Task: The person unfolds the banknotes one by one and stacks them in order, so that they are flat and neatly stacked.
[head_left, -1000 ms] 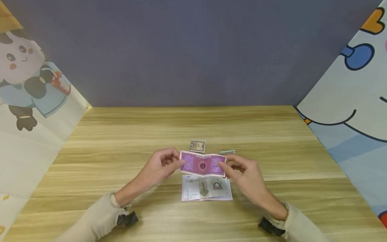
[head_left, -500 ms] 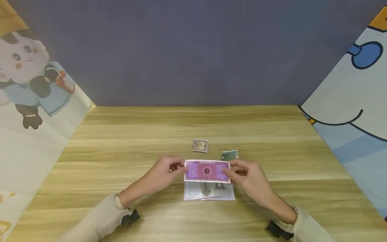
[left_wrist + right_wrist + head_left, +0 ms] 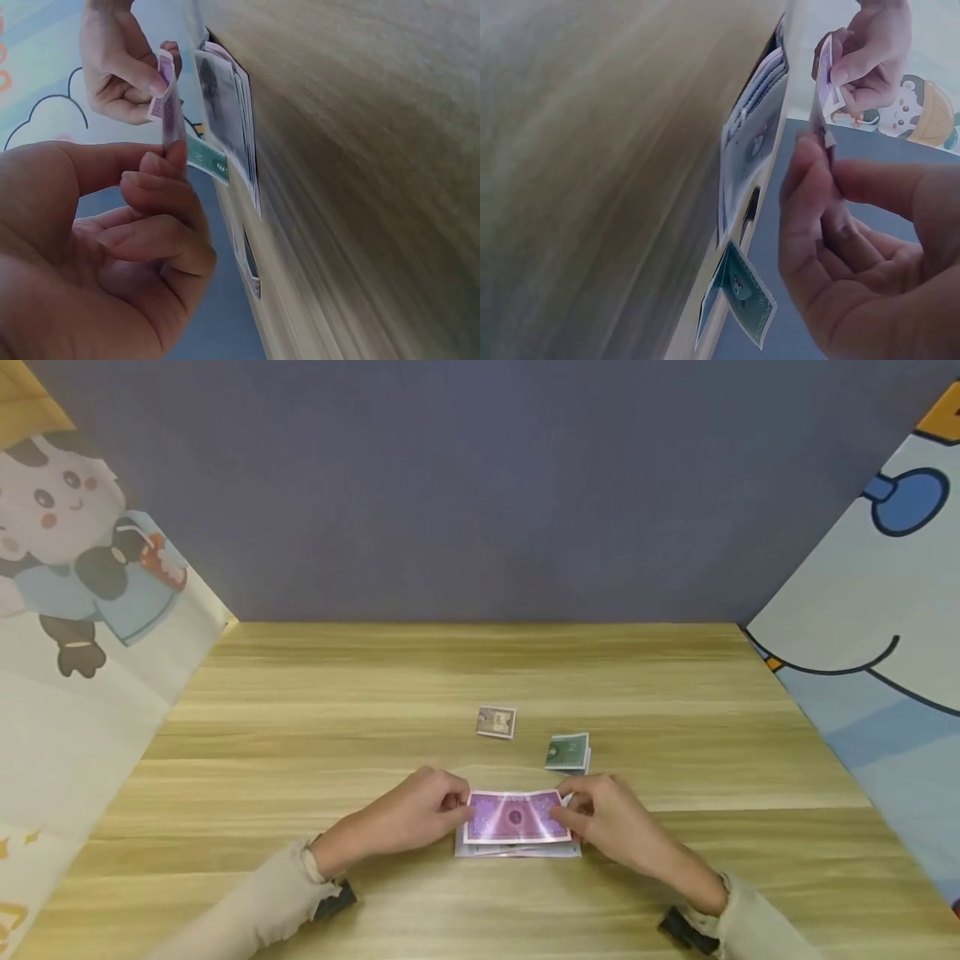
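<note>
A purple toy banknote (image 3: 516,827) with a white border is stretched between both hands. My left hand (image 3: 420,814) pinches its left end between thumb and fingers; my right hand (image 3: 618,822) pinches the right end the same way. In the head view the note overlaps a small stack of pale notes (image 3: 517,851). Both wrist views show a gap between the purple note and the stack (image 3: 229,105). Behind the hands stands a folded green note (image 3: 567,752), partly sprung apart like a tent in the right wrist view.
Farther back lies a folded brown note (image 3: 497,722). The wooden table (image 3: 300,693) meets a dark grey panel (image 3: 480,493) at the back. Walls with cartoon prints (image 3: 71,527) rise at the left and right.
Both hands have lowered the purple note toward the front, over the stack of pale notes. The green note, mostly covered a second ago, now shows fully.
</note>
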A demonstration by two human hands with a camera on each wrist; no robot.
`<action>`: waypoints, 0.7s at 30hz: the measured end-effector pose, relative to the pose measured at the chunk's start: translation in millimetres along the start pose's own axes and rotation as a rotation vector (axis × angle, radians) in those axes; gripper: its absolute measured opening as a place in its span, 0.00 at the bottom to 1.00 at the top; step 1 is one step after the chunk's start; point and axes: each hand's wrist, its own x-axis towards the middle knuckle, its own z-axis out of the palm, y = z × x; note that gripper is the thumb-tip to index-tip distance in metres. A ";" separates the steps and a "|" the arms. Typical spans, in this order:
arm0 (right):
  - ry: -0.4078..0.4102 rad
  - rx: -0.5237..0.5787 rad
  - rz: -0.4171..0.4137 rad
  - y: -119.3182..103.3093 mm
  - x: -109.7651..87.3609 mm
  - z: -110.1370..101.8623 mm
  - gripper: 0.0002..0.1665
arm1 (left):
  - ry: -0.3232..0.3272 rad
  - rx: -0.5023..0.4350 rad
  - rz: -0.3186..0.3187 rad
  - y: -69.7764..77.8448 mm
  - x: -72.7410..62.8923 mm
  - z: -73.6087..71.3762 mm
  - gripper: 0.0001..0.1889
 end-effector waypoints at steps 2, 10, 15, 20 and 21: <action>-0.013 -0.009 0.005 1.6 0.3 1.4 0.09 | -0.013 0.016 -0.001 -0.1 0.6 2.1 0.11; -0.031 -0.069 -0.030 7.1 2.0 6.2 0.07 | -0.049 0.072 -0.041 -2.2 1.8 7.0 0.11; -0.030 -0.133 -0.026 7.8 3.2 8.8 0.07 | -0.069 0.123 -0.056 -5.7 2.1 10.2 0.14; -0.015 -0.174 -0.021 6.6 5.1 11.1 0.06 | -0.080 0.135 -0.067 -8.6 2.2 12.4 0.16; -0.012 -0.179 -0.014 6.3 5.4 11.5 0.05 | -0.078 0.136 -0.065 -8.9 2.5 12.8 0.16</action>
